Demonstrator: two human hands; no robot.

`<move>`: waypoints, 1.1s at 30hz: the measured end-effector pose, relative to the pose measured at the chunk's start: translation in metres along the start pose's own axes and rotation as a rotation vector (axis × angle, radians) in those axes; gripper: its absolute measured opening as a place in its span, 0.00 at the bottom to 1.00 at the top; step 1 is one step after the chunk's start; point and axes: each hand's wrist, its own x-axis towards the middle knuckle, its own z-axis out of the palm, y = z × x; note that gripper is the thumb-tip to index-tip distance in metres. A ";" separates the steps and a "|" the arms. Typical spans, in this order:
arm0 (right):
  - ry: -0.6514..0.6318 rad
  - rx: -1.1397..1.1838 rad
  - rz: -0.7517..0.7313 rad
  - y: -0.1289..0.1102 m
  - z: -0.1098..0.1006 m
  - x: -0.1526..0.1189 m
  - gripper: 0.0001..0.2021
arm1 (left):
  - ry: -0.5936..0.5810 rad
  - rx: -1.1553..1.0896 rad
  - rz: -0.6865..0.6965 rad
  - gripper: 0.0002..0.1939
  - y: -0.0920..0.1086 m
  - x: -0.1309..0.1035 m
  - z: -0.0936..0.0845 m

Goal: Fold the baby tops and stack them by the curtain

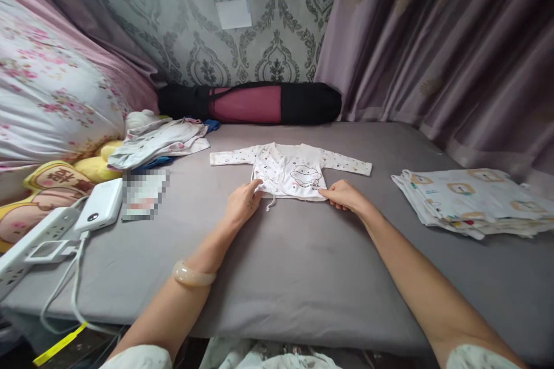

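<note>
A small white baby shirt [285, 170] lies spread flat on the grey sheet, its neckline away from me and both sleeves stretched out sideways. It has tiny prints, a cartoon face with lettering on the front, and a tie string hanging past the hem. My left hand [244, 202] pinches the lower left corner of the shirt between thumb and fingers. At the opposite lower corner, my right hand [344, 195] has the hem pinched in the same way. A pale bangle circles my left wrist.
A stack of folded cloths [471, 199] sits at right. On the left are crumpled clothes [162, 138], a white power bank [100, 204], a power strip [38, 245] with cables and a yellow plush toy [52, 184]. A black and maroon rolled bag [246, 104] lies along the wall.
</note>
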 end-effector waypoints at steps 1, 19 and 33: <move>0.008 -0.006 -0.004 0.001 0.001 0.001 0.20 | -0.007 0.009 -0.001 0.16 -0.001 0.000 0.000; -0.014 0.014 -0.039 0.011 0.003 0.003 0.20 | -0.059 -0.005 -0.027 0.14 -0.002 -0.001 -0.009; 0.480 -0.227 -0.225 0.009 -0.017 0.072 0.13 | -0.047 0.024 -0.204 0.19 0.056 0.044 -0.009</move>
